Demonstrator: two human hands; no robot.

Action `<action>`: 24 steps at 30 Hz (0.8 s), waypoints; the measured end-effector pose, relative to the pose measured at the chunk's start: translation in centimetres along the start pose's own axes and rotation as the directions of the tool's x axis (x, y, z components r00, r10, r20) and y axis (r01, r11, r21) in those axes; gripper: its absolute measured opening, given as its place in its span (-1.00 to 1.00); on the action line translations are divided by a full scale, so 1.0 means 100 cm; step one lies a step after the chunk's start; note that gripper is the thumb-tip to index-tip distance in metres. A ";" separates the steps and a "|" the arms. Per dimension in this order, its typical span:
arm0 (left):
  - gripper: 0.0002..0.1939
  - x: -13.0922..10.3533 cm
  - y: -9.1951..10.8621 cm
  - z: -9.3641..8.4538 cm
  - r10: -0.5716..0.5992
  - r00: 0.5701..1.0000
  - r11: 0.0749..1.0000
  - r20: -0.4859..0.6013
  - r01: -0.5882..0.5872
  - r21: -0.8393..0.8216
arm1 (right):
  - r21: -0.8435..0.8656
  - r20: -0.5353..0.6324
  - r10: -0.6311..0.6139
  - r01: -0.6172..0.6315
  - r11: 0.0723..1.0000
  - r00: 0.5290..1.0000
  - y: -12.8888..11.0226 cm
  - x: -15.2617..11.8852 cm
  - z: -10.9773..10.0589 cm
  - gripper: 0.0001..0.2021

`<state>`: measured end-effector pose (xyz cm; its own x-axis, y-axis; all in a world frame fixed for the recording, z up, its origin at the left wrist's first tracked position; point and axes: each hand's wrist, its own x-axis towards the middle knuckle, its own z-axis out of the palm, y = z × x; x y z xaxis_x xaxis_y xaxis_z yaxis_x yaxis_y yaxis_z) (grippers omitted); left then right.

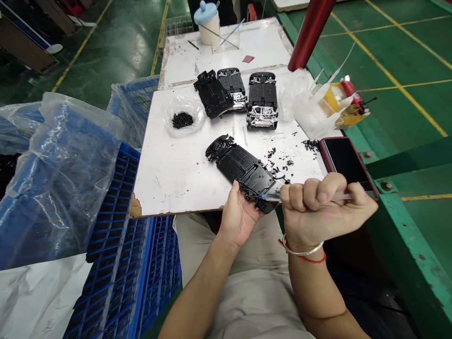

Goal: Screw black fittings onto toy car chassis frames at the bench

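Observation:
My left hand (241,215) grips the near end of a black toy car chassis (243,165), thumb along its side. The chassis lies tilted, its far end over the white tabletop. My right hand (318,202) is closed around a slim translucent tube (271,197) with a bluish tip. That tip meets or nearly meets the near end of the chassis; exact contact is hard to tell. Small black parts (278,162) lie scattered beside the chassis. Further back are a black plate-like chassis part (213,94) and two chassis with silvery parts (262,99) (231,84).
A clear bag of small black pieces (182,120) sits at left. On the right are a phone (344,160), white nozzle bottles (318,110) and a yellow box (348,110). A red post (310,35) rises behind. Blue crates (116,263) flank the table; a lidded cup (208,26) stands far back.

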<state>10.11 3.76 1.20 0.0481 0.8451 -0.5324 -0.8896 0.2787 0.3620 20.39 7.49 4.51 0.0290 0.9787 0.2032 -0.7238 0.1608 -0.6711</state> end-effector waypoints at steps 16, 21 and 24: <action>-0.49 -0.002 0.000 0.003 -0.001 1.000 1.000 -0.016 0.001 0.015 | 0.039 0.045 0.016 -0.018 0.999 0.999 0.003 0.002 -0.002 -0.57; -0.48 -0.002 0.000 0.003 -0.021 0.999 0.999 -0.038 0.022 0.029 | -0.027 0.131 0.086 -0.083 0.996 0.988 0.000 0.007 -0.003 -0.57; -0.49 -0.001 -0.001 0.002 -0.007 0.999 1.000 -0.041 0.008 0.030 | -0.078 0.173 0.131 -0.119 0.990 0.976 -0.001 0.011 -0.002 -0.58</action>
<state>10.34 3.73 1.39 0.0356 0.8236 -0.5661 -0.8750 0.2993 0.3804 20.66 8.61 4.69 -0.1858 0.9544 0.2335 -0.6657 0.0526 -0.7444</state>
